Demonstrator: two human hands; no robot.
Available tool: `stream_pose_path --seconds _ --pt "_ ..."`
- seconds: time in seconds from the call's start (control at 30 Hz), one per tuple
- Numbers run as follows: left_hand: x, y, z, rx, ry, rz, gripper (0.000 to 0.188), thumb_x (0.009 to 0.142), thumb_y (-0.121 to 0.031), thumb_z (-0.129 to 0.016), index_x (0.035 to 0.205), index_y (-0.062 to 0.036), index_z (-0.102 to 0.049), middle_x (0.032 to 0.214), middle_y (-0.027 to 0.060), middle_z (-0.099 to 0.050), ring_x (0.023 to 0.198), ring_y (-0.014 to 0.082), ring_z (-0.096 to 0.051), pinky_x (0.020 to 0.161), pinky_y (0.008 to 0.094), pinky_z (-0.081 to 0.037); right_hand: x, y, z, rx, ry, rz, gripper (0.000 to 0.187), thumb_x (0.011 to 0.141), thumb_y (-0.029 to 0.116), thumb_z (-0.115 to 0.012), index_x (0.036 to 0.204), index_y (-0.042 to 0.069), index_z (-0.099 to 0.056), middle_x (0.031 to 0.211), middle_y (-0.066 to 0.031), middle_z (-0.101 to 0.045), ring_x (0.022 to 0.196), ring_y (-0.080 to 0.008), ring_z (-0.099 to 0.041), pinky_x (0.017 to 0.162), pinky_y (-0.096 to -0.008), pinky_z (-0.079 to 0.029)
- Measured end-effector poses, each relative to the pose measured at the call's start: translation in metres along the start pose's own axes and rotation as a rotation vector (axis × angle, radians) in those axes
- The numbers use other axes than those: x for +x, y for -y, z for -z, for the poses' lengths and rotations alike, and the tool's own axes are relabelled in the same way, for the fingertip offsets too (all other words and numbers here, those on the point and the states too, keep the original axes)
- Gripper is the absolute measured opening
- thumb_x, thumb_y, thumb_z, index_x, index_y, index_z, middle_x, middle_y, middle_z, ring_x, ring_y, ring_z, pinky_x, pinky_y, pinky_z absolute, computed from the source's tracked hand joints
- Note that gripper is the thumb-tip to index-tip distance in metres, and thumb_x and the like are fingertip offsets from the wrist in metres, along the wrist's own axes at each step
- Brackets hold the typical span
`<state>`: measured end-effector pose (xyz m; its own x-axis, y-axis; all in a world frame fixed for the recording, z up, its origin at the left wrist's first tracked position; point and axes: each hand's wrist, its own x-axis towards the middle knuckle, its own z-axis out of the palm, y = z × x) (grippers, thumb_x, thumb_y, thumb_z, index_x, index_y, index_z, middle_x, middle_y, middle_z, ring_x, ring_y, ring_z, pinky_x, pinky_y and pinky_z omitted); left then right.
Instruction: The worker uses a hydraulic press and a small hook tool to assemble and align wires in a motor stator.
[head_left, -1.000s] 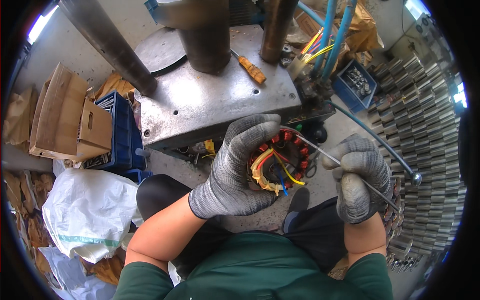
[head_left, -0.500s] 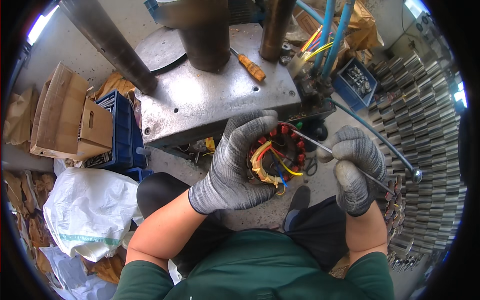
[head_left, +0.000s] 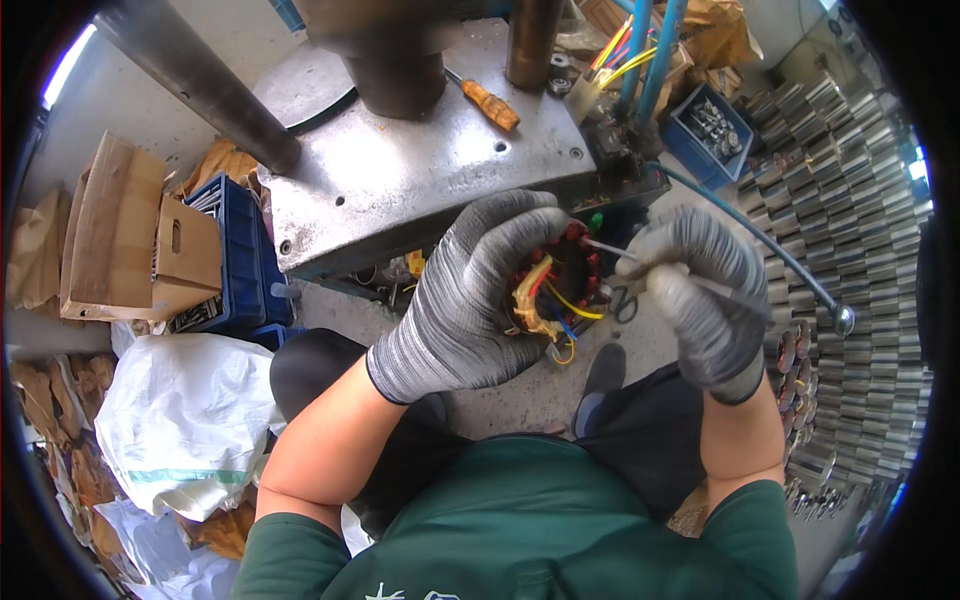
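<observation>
My left hand, in a grey knit glove, is wrapped round a motor stator held up in front of the press. The stator is ring-shaped, with red pieces round its rim and a cream-bound bundle of winding on the side by my palm. Yellow, red and blue leads hang out of it. In my gloved right hand, closed and slightly smeared by motion, is a thin metal rod. Its tip is at the red pieces on the stator's right rim; whether it touches them I cannot tell.
Ahead stands a steel press bed with thick columns, an orange-handled screwdriver lying on it. Stacked metal cylinders fill the right side. A blue bin of parts, a ball-ended lever, a cardboard box and a white sack surround me.
The rod has slid back through my right hand's side, and its tip now sits at the stator's right rim rather than across its top. Both hands are slightly higher in view.
</observation>
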<state>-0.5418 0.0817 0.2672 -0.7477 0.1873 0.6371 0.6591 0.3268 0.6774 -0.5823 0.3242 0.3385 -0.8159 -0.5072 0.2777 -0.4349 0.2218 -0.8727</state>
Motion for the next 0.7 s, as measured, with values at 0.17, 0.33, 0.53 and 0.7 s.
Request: stream_pose_path --seconds 0.17,0.33,0.53,0.7 --pt "-0.002 0.008 -0.002 -0.130 0.042 0.076 0.095 0.062 -0.007 -0.094 0.146 -0.0041 -0.049 0.136 0.0195 -0.052 0.124 0.0355 -0.060 0.106 0.0428 -0.052 -0.001 -0.001 0.009 0.352 -0.063 -0.008 0.020 0.095 0.019 -0.066 0.101 0.000 -0.069 0.088 -0.0067 -0.071 0.079 -0.0128 -0.066 0.073 -0.0278 -0.055" --pt "-0.009 0.009 -0.006 -0.240 0.046 0.153 0.097 0.062 -0.007 -0.093 0.148 -0.0036 -0.046 0.140 0.0181 -0.051 0.130 0.0332 -0.056 0.110 0.0426 -0.049 -0.004 0.000 0.011 0.386 -0.173 -0.034 0.021 0.095 0.019 -0.066 0.104 -0.001 -0.069 0.090 -0.0073 -0.071 0.079 -0.0125 -0.066 0.073 -0.0271 -0.055" --pt "-0.007 0.010 0.001 -0.302 0.052 0.119 0.102 0.062 -0.004 -0.090 0.152 -0.0038 -0.043 0.146 0.0166 -0.049 0.136 0.0304 -0.053 0.116 0.0436 -0.045 -0.006 0.003 0.004 0.315 -0.250 -0.089 0.031 0.087 0.026 -0.071 0.098 -0.003 -0.069 0.085 -0.0108 -0.069 0.073 -0.0173 -0.066 0.065 -0.0299 -0.054" --pt "-0.007 0.006 -0.003 -0.165 0.041 0.114 0.100 0.060 -0.004 -0.088 0.150 -0.0034 -0.046 0.144 0.0175 -0.049 0.136 0.0317 -0.053 0.116 0.0438 -0.045 -0.006 0.004 0.006 0.183 -0.195 -0.013 0.029 0.088 0.026 -0.068 0.095 -0.002 -0.069 0.087 -0.0109 -0.070 0.073 -0.0158 -0.066 0.066 -0.0293 -0.053"
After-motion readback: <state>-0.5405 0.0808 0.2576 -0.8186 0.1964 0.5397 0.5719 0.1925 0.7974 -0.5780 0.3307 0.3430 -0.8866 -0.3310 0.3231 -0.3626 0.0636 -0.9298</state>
